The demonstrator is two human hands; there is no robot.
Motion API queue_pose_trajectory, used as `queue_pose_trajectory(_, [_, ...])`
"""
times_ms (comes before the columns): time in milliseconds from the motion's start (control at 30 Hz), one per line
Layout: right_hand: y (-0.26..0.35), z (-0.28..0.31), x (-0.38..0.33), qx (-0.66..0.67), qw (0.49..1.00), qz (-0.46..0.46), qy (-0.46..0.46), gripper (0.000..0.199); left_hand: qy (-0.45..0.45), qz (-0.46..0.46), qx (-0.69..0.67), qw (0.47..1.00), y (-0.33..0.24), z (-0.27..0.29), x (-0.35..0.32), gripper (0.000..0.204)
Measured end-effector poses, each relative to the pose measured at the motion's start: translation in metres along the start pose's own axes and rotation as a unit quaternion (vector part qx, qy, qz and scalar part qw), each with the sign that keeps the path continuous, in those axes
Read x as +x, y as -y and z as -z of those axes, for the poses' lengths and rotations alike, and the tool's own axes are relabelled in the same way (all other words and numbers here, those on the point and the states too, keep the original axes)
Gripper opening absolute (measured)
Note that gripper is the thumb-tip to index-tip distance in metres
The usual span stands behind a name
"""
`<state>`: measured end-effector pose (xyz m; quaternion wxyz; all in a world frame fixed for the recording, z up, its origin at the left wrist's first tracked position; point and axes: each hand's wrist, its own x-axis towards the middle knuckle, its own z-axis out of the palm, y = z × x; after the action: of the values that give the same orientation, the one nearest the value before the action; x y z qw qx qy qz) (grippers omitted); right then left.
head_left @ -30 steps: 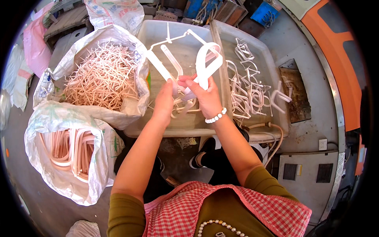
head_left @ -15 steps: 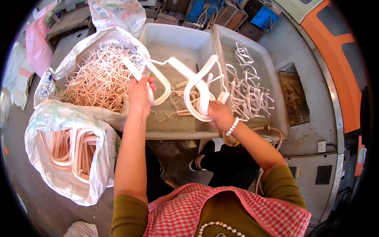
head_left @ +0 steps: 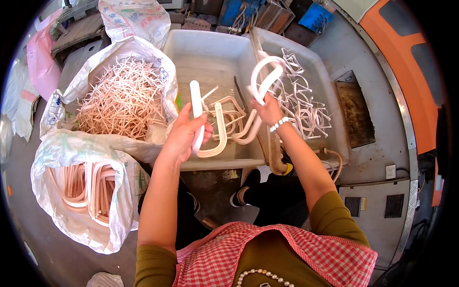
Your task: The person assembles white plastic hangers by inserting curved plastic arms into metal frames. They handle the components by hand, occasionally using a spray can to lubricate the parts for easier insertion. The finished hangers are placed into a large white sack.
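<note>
My left hand is closed on a white U-shaped plastic strip, with one arm of it rising above my fingers. Farther right, my right hand grips a white looped plastic strip, its upper part smeared by motion. Both hands are over the white tub. Below them, several pale curved strips lie in the left compartment. A tangle of thin white plastic runners lies in the right compartment, just beyond my right hand.
A white tub with a divider stands before me. At left, one woven sack holds many thin branched pieces; a nearer sack holds long curved strips. A hose and grey metal casing are at right.
My hands have moved apart: the right went up and right with its looped strip, the left came down and nearer with its U-shaped strip. The thin connecting runner between the pieces no longer shows.
</note>
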<state>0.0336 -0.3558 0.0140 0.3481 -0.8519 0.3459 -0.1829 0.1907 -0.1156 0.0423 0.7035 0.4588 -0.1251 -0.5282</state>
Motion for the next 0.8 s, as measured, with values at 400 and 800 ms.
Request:
queue_pose_trajectory(400, [0.036, -0.021, -0.074, -0.237, 0.879, 0.346, 0.227, 0.031, 0.02, 0.01, -0.15, 0.988, 0.004, 0.0, 0.022, 0.025])
queue_pose_trajectory(800, [0.065, -0.035, -0.091, 0.164, 0.92, 0.036, 0.354, 0.044, 0.036, 0.071, -0.203, 0.976, 0.006, -0.024, 0.016, 0.023])
